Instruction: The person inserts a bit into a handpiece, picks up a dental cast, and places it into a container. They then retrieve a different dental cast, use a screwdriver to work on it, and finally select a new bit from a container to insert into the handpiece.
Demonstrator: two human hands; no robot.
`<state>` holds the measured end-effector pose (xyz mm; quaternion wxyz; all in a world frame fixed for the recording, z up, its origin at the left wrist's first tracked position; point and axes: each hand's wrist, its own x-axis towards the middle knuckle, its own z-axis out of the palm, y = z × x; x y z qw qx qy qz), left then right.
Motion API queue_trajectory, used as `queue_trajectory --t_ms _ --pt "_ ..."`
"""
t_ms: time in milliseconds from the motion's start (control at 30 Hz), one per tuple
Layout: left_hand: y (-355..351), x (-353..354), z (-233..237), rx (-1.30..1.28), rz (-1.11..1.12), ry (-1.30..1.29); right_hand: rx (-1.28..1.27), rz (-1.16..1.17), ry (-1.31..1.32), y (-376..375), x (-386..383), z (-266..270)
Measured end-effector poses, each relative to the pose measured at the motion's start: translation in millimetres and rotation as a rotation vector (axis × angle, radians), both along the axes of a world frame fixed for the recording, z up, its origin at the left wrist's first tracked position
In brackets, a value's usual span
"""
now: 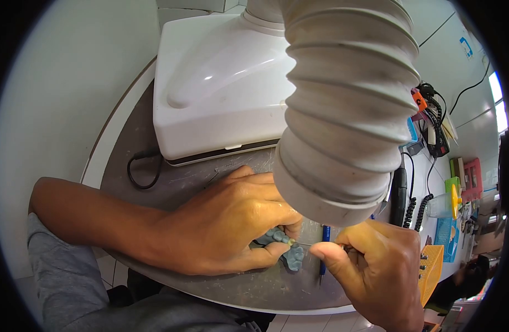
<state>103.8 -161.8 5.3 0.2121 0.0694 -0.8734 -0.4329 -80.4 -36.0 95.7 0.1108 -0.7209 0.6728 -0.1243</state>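
My left hand [238, 227] is closed around a blue-grey dental model [278, 236] with a row of tooth shapes, held low over the grey table. One spot on the model, a small yellowish tooth [291, 242], shows between my thumb and fingers. Part of the cast is hidden under the hand. To the right, my right hand [376, 265] is pinched on a thin metal instrument [304, 244], whose tip reaches the yellowish tooth. Most of its handle is hidden in the fist. Between the hands lies a slim blue-handled tool [323, 265] with a pointed end.
A wide ribbed hose [348, 110] hangs close above both hands. Behind them stands a white machine housing [221, 88]. At right are a black handpiece [398, 193] with coiled cords, a yellow perforated stand [431, 271] and a blue basket [446, 235]. The table's curved edge [254, 303] runs in front.
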Motion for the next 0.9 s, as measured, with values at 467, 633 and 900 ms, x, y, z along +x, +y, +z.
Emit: queue_trajectory --t_ms 467,633,900 --pt "-0.2 0.9 -0.5 -0.031 0.001 -0.010 -0.191 -0.066 -0.080 9.4 7.5 3.0" --pt "0.8 0.9 -1.4 -0.023 0.002 0.003 -0.124 -0.063 -0.130 9.2 6.1 -1.4" --pt "1.0 0.5 -1.0 -0.021 0.000 0.015 -0.111 -0.016 -0.084 5.5 6.5 2.6"
